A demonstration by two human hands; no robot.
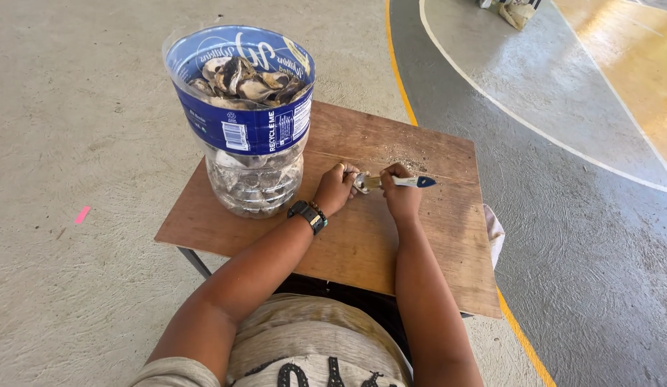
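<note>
My left hand point(336, 188) is closed around a small grey shell point(360, 183) on the brown wooden board point(362, 236). My right hand point(400, 192) grips a small brush with a white and blue handle point(412, 182); its bristle end touches the shell between both hands. A black watch and a bead bracelet sit on my left wrist. To the left of my hands stands a cut-open clear plastic jug point(249, 122) with a blue label, filled with several grey shells.
The board rests on a small metal-legged table over a concrete floor point(75, 129). Grit lies on the board behind my hands. A yellow painted line point(398, 64) and white curved lines cross the floor at right. A pink scrap point(82, 214) lies at left.
</note>
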